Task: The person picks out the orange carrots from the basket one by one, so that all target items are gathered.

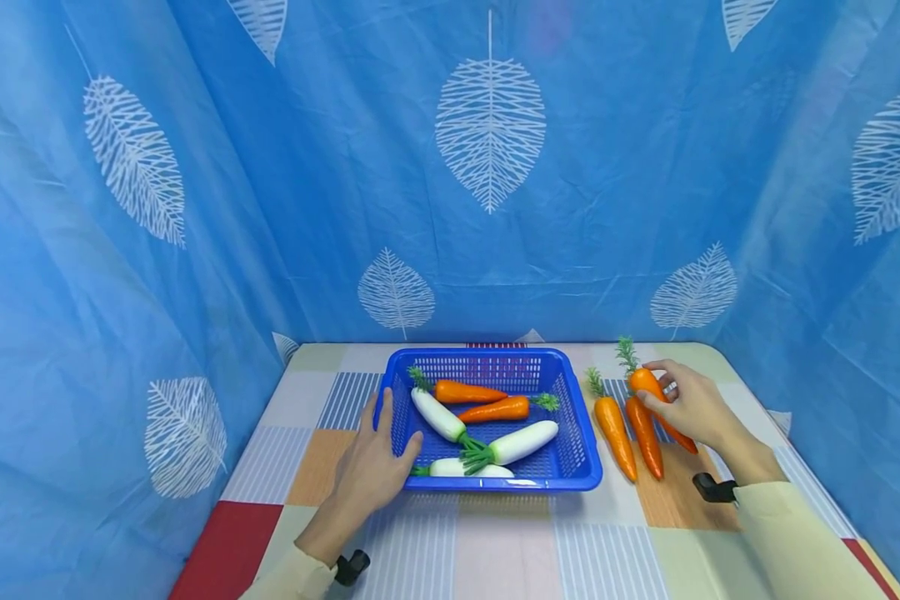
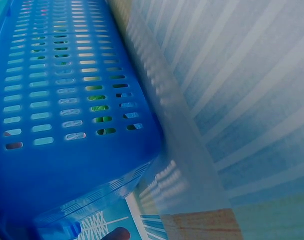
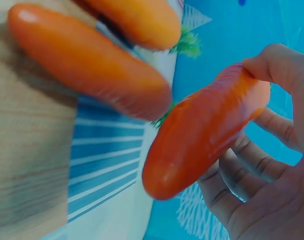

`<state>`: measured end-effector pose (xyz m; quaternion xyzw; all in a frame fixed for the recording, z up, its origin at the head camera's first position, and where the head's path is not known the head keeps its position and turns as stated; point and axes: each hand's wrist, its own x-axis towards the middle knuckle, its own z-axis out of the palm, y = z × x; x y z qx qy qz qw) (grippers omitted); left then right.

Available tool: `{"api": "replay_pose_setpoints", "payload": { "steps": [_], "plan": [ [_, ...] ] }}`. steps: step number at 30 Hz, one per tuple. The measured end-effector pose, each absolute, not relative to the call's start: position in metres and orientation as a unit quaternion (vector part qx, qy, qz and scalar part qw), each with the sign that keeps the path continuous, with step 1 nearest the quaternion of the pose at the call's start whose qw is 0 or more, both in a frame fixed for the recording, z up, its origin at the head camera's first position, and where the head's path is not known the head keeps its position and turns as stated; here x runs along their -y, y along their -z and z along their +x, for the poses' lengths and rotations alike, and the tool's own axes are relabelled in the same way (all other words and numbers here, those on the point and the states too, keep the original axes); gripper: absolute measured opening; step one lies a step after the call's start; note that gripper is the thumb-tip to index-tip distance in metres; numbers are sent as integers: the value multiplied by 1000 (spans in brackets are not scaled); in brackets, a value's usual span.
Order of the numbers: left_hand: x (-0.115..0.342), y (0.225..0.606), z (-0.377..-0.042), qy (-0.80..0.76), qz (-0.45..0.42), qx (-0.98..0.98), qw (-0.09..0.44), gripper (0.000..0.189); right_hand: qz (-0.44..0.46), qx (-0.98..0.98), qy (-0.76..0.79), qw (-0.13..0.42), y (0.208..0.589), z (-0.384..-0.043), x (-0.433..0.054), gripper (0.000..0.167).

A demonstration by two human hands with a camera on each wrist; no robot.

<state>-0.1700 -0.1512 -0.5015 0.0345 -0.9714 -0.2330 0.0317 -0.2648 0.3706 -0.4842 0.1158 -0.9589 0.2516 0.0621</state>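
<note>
I have the right hand (image 1: pixel 690 404) clamped on a carrot (image 3: pixel 207 135), thumb one side and fingers the other near its thick end, toward the desk's (image 1: pixel 495 550) far right corner. Two loose carrots (image 1: pixel 615 437) lie just beside it. I read this as a pick-up; whether the carrot is off the desk, I can't tell. Next calls for a clean lift past its neighbours. My left hand (image 1: pixel 371 462) has fingers spread at the basket's (image 1: pixel 487 484) left edge.

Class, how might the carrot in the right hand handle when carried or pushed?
The carrot is probably stiff: straight, without sagging beyond the fingers. Its glossy surface may be slippery. Its round, tapering body may roll unevenly.
</note>
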Motion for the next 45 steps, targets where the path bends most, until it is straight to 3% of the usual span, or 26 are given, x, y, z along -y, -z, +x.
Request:
{"api": "replay_pose_setpoints", "payload": {
  "steps": [15,45],
  "plan": [
    [152,500,-170,242,29,969,38,97,40,968,-248,14,501,-259,-397,70],
    [153,502,-170,242,30,969,41,96,-1,969,-240,-59,526,-275,-400,70]
  ]
}}
